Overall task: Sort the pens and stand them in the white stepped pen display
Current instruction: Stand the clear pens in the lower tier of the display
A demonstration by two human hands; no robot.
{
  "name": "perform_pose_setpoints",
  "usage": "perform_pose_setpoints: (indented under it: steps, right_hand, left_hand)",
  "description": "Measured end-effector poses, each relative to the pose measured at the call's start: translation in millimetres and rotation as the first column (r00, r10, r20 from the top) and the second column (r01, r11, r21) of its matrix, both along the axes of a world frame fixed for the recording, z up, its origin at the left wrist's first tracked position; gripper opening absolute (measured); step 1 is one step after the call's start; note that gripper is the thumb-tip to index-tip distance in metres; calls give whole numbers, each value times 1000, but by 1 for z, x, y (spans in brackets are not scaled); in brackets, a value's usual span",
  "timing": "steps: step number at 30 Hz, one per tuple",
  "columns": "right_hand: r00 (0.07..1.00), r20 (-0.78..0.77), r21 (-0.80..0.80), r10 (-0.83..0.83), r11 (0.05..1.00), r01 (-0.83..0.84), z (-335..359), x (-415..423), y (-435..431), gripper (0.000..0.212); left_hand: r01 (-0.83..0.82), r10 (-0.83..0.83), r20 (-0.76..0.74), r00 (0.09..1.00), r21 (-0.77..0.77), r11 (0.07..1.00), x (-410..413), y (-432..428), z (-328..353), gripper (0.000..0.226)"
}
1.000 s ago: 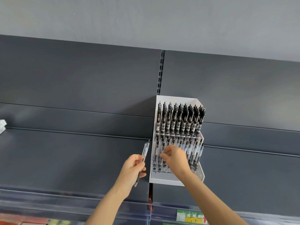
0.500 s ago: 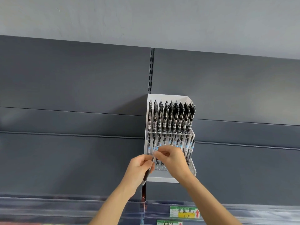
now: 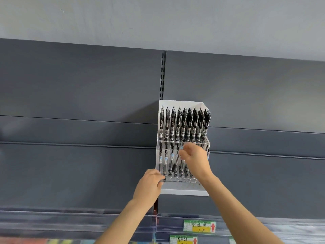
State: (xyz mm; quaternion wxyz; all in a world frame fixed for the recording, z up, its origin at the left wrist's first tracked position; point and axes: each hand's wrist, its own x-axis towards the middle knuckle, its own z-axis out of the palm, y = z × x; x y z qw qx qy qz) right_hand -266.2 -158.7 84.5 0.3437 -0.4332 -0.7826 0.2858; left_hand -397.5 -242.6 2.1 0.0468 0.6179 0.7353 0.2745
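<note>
The white stepped pen display [image 3: 184, 191] stands on a dark grey shelf against the back panel. Its upper step holds a full row of black pens [image 3: 184, 124]. Several clear-barrelled pens [image 3: 166, 159] stand in the lower step. My right hand [image 3: 193, 159] is in front of the lower row and pinches one pen [image 3: 176, 164], which hangs tilted with its dark tip down to the left, just above the holes. My left hand [image 3: 151, 184] grips the display's front left corner with curled fingers. My right hand hides the right part of the lower row.
A slotted upright [image 3: 163, 74] runs up the back panel behind the display. A clear plastic shelf rail [image 3: 70, 221] crosses the bottom, with green and yellow price labels [image 3: 199, 226] at the lower right. Dark shelf surface stretches to both sides.
The pen went from my left hand to my right hand, which now holds it over the lower row. My left hand dropped to the display's front left corner.
</note>
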Motion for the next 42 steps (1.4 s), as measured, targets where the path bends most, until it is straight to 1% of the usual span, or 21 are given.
perform_pose_setpoints:
  steps: [2,4,6,9,14,17,18,20,23,26,27,29,32,34,36,42]
  right_hand:
    - [998,61,-22,28,999,-27,-8,-6,0,18]
    - [982,178,-20,56,998,-53,-19,-12,-2,20]
    - [971,231,-16,57,998,-55,-27,-15,-5,23]
    - [973,229,-25,34,999,-29,-31,-17,-4,25]
    - [977,213,-18,0,1000,4,-32,-18,-7,22]
    - [972,233,-43,10,999,0,-34,-14,-10,17]
    - [972,235,-58,8,998,6,-37,-9,-10,19]
    - [972,236,-80,-13,996,33,-43,5,-10,17]
    - [978,205,-98,-48,993,69,-48,32,-14,21]
    - [977,189,-86,-96,990,114,-51,67,-17,19]
    - [971,212,-71,-114,989,131,-52,81,-17,18]
    - [940,310,-26,-144,987,159,-58,112,-15,19]
    - [843,519,16,-141,988,155,-64,167,-9,46]
    - [792,594,23,-144,986,162,-67,206,-6,51]
    - [769,617,19,-165,981,196,-70,247,-5,52]
    - [768,606,-37,-210,956,291,-75,373,-1,56]
  left_hand:
    - [-1,1,-22,1000,8,1000,-1,1,0,32]
    - [-5,5,-33,999,14,1000,-1,1,1,32]
    - [-10,11,-31,999,17,1000,-1,2,0,32]
    - [-9,10,-27,1000,12,1000,-2,2,-1,32]
    - [-7,7,-34,999,19,1000,-2,2,-2,32]
    - [-16,16,-22,1000,17,1000,-1,1,-2,33]
    - [-14,15,-20,1000,17,1000,0,-1,-3,33]
    - [-13,14,-21,1000,7,1000,4,-5,-5,35]
    - [-34,33,-21,999,-39,999,9,-8,-4,37]
    - [-84,79,-50,996,-114,990,20,-7,6,36]
    - [-97,89,-65,994,-132,987,28,-6,10,37]
    - [-92,81,-90,993,-131,987,52,-2,18,40]
    - [-16,2,-135,991,-109,994,101,9,26,42]
    - [32,-50,-149,988,-120,992,136,17,27,42]
    - [69,-96,-156,983,-166,984,172,24,24,41]
    - [148,-194,-137,971,-287,946,290,41,12,44]
